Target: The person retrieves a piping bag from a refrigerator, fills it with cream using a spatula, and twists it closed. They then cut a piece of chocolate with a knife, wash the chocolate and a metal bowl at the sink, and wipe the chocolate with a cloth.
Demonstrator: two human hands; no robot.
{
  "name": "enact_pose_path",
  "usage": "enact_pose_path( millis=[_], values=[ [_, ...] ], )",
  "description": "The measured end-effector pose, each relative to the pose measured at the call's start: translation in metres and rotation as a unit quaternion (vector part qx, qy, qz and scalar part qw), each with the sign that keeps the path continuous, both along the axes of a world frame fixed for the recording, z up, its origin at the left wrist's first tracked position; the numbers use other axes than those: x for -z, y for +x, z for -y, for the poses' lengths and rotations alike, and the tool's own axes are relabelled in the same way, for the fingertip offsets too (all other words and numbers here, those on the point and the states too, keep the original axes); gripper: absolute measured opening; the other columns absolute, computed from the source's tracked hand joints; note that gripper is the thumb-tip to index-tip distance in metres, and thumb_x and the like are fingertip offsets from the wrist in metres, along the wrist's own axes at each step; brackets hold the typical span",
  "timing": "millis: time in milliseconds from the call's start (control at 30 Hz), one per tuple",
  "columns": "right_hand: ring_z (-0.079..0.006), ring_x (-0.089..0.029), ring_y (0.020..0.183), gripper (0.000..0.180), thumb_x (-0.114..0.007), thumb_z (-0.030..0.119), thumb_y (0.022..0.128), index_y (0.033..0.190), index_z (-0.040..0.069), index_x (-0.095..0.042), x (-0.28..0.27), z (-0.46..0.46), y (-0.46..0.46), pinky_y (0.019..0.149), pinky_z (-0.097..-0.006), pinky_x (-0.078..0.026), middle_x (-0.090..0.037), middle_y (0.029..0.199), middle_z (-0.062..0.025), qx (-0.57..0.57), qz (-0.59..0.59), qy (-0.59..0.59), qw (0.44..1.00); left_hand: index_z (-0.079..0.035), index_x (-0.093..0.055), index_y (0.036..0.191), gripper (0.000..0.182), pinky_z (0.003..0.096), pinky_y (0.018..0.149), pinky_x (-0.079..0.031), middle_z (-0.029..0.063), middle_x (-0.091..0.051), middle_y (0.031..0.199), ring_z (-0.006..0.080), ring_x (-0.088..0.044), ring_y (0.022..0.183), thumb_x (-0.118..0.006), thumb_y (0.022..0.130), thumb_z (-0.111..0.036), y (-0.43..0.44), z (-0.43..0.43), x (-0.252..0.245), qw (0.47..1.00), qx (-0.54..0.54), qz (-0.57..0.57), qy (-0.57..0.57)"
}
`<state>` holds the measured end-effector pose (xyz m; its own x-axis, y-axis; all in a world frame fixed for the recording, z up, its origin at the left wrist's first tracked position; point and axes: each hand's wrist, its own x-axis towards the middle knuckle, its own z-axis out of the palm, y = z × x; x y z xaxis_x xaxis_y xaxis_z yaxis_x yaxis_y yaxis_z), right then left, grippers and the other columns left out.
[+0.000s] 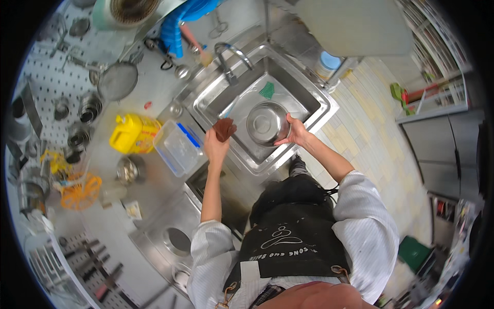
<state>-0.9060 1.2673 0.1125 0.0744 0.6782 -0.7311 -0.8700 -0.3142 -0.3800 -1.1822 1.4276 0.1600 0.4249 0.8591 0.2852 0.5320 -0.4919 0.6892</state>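
Observation:
A round stainless steel bowl (266,123) is in the stainless steel sink (297,83), its near side gripped by my right hand (297,131), thumb and fingers spread around the wall. I cannot tell whether its base or its opening faces up. My left hand (216,146) holds a brown cloth (224,129) above the sink's left rim. A green scrubbing pad (267,90) lies on the wet sink floor beyond the bowl. The chrome faucet (231,61) arches over the far left corner of the basin.
Left of the sink stand a clear plastic container (175,150) with a blue edge and a yellow jug (133,133). A metal pot (130,170) sits farther left. Sieves (117,81) hang on the pegboard wall. A pale panel (355,27) overhangs the far right, near a blue-lidded tub (328,63).

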Motion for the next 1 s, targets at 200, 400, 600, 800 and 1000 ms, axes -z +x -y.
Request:
enact_pose_path(
  millis=[200, 400, 600, 800, 1000],
  values=[
    [-0.0517, -0.031, 0.138, 0.058, -0.035, 0.05, 0.104, 0.147, 0.013, -0.023, -0.031, 0.043, -0.005, 0.092, -0.0783, -0.042, -0.019, 0.157, -0.0177, 0.186, -0.037, 0.062, 0.98, -0.008, -0.065, 0.117, 0.046, 0.0387, 0.086, -0.05, 0.0105, -0.069, 0.108, 0.0294, -0.065, 0.1, -0.081, 0.078, -0.023, -0.017, -0.02, -0.022, 0.996, 0.051, 0.048, -0.059],
    [-0.046, -0.044, 0.132, 0.059, -0.033, 0.049, 0.104, 0.151, 0.014, -0.023, -0.038, 0.096, 0.019, 0.089, -0.0732, -0.049, -0.032, 0.154, -0.0195, 0.164, 0.068, 0.189, 0.966, -0.002, -0.059, 0.126, 0.05, 0.0324, 0.092, -0.047, 0.0077, -0.068, 0.112, 0.0225, -0.064, 0.101, -0.076, 0.081, -0.016, -0.029, -0.016, 0.006, 0.947, 0.094, 0.205, -0.229],
    [-0.0427, -0.043, 0.134, 0.06, -0.041, 0.05, 0.103, 0.149, 0.014, -0.03, -0.069, 0.198, 0.043, 0.09, -0.0692, -0.051, -0.036, 0.152, -0.0135, 0.267, 0.067, 0.127, 0.953, -0.003, -0.057, 0.127, 0.049, 0.0328, 0.094, -0.047, 0.0081, -0.056, 0.13, 0.0183, -0.057, 0.114, -0.074, 0.082, -0.011, -0.038, 0.008, -0.001, 0.902, 0.185, 0.236, -0.311],
    [-0.0139, -0.06, 0.075, 0.042, -0.059, 0.049, 0.097, 0.094, 0.008, -0.065, -0.069, 0.346, 0.085, 0.066, -0.0335, -0.052, -0.063, 0.082, -0.0009, 0.199, 0.403, -0.027, 0.893, -0.005, -0.059, 0.126, 0.05, 0.0292, 0.091, -0.048, 0.0051, -0.065, 0.118, 0.0135, -0.061, 0.107, -0.076, 0.079, -0.008, -0.018, 0.049, -0.029, 0.913, 0.169, 0.145, -0.343],
    [-0.0125, -0.06, 0.095, 0.038, -0.057, 0.038, 0.101, 0.115, 0.004, -0.068, -0.075, 0.419, 0.126, 0.083, -0.031, -0.05, -0.068, 0.101, -0.0032, 0.079, 0.622, -0.206, 0.751, -0.01, -0.061, 0.125, 0.052, 0.0337, 0.092, -0.051, 0.0074, -0.068, 0.116, 0.0198, -0.066, 0.105, -0.077, 0.076, -0.008, 0.033, 0.079, -0.089, 0.968, 0.221, 0.04, -0.109]
  ],
)
